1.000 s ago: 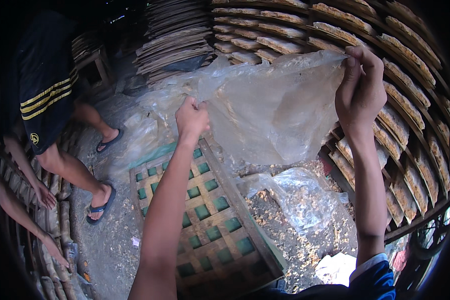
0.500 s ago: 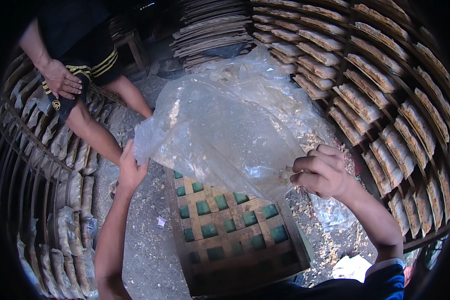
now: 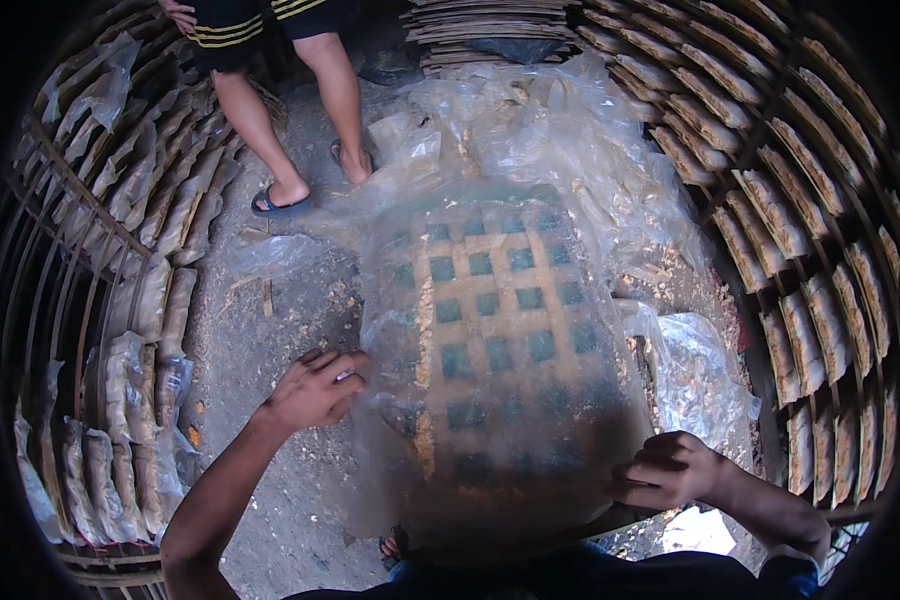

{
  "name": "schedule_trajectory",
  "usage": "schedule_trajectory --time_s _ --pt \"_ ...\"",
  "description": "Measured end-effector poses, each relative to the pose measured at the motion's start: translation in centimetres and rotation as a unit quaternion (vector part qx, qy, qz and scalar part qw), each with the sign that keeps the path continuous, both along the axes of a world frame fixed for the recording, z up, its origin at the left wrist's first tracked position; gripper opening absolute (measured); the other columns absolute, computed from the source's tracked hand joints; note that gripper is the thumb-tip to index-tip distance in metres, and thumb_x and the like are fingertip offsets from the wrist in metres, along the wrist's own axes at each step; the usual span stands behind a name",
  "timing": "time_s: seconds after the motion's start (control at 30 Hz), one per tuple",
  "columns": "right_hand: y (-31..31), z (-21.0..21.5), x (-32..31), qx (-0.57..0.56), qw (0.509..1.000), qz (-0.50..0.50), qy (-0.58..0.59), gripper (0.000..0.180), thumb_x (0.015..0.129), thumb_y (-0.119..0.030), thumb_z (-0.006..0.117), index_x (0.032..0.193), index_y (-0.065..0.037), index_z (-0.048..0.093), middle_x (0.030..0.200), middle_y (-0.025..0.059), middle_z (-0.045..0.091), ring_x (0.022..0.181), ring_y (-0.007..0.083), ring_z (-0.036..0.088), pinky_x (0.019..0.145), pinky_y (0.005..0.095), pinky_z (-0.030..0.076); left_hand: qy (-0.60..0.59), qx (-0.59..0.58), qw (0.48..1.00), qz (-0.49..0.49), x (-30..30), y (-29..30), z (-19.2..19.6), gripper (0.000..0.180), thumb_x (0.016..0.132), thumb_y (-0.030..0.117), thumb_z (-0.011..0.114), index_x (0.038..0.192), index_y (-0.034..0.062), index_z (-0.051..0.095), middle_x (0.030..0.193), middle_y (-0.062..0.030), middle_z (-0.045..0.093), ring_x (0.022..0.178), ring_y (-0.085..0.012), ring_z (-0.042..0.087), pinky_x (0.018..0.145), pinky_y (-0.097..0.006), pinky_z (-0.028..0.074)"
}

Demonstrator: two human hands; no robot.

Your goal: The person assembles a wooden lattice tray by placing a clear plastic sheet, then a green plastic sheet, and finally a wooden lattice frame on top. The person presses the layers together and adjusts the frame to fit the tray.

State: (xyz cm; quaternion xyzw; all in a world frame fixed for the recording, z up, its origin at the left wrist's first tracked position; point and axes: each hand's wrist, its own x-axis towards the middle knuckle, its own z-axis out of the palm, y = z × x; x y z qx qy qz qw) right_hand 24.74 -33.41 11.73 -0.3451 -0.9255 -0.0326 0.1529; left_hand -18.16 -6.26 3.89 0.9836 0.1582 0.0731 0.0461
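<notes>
A clear, cloudy plastic sheet (image 3: 490,372) lies spread over a wooden lattice tray (image 3: 507,284), whose crossed slats and green gaps show through it. A strip of pale crumbs sticks along the sheet's left part. My left hand (image 3: 320,390) is at the sheet's left edge, its fingers curled closed on the plastic. On the near right side, my right hand (image 3: 667,470) pinches the sheet's edge. The nearest part of the tray is in shadow.
Crumpled plastic sheets (image 3: 530,130) lie beyond the tray. Racks with filled boards (image 3: 770,205) curve along the right, and plastic-covered boards (image 3: 135,400) line the left. Another person's sandalled foot (image 3: 288,195) stands at the far left. Loose plastic (image 3: 695,370) lies right of the tray.
The sheet, held up in the air before, has come down over the lattice tray. Both my hands have moved lower and toward me. The other person's legs now appear higher in view.
</notes>
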Motion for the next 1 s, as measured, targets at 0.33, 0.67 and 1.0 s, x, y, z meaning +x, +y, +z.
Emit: schedule_trajectory --time_s 0.33,0.67,1.0 --pt "-0.6 -0.9 0.6 -0.169 0.979 -0.066 0.091 0.027 0.072 -0.029 0.081 0.093 -0.016 0.07 0.098 -0.001 0.069 0.076 0.0173 0.068 0.067 0.032 0.054 -0.038 -0.046 0.998 -0.005 1.7 -5.4 4.4 0.028 0.078 0.021 0.076 0.104 0.0139 0.07 0.137 -0.0045 0.058 0.115 -0.0253 0.059 0.101 -0.042 0.044" --pt "7.8 -3.6 -8.7 -0.235 0.959 -0.106 0.118 0.071 0.088 -0.043 0.072 0.137 0.005 0.051 0.138 0.0184 0.053 0.124 0.0339 0.055 0.091 0.0409 0.057 -0.063 -0.197 0.978 0.024 1.2 -13.2 2.3 0.065 0.077 0.035 0.086 0.127 0.0035 0.059 0.14 -0.0167 0.054 0.127 -0.0341 0.055 0.105 -0.046 0.045" --pt "9.7 -8.5 -16.6 -0.101 0.987 -0.1 0.069 0.077 0.091 -0.054 0.065 0.136 0.007 0.056 0.147 0.0224 0.05 0.138 0.036 0.046 0.114 0.0448 0.038 -0.245 -0.282 0.864 0.339 3.9 -9.4 -1.5 0.062 0.096 0.03 0.07 0.141 -0.0034 0.043 0.139 -0.026 0.05 0.127 -0.0383 0.054 0.107 -0.044 0.044"
